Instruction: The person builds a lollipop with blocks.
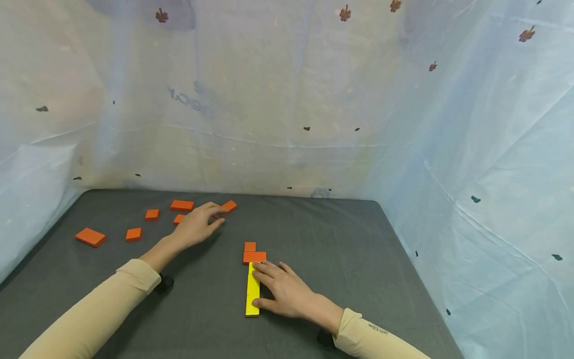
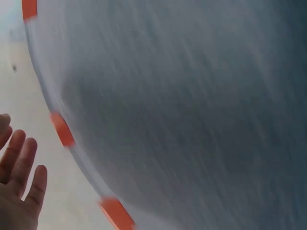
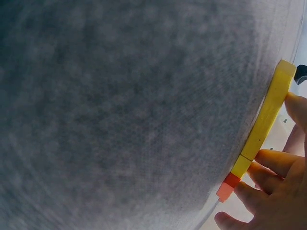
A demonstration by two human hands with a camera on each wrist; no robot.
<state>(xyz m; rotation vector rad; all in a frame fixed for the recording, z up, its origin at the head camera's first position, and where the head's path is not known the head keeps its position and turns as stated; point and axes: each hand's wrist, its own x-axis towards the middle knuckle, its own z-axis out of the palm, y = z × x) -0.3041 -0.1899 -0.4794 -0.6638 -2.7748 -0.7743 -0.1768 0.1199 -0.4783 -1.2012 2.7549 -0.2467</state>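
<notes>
My left hand (image 1: pixel 197 227) hovers over the back of the table, its fingertips beside an orange block (image 1: pixel 230 206); whether they touch it cannot be told. In the left wrist view the fingers of that hand (image 2: pixel 19 177) look loosely extended, with nothing held. My right hand (image 1: pixel 289 293) rests along the right side of a yellow strip, its thumb and fingertips touching it. The right wrist view shows the strip as a long yellow block (image 3: pixel 269 112) and a short yellow block (image 3: pixel 241 166), end to end. Beyond them, an orange rectangle (image 1: pixel 254 257) and a small orange square (image 1: pixel 249 247) adjoin.
Loose orange pieces lie at the left: a large rectangle (image 1: pixel 91 237), two squares (image 1: pixel 133 234) (image 1: pixel 152 215), another rectangle (image 1: pixel 182 205) and one piece (image 1: pixel 179 219) partly behind my left hand. Plastic sheeting (image 1: pixel 269 99) surrounds the dark grey table (image 1: pixel 336 239).
</notes>
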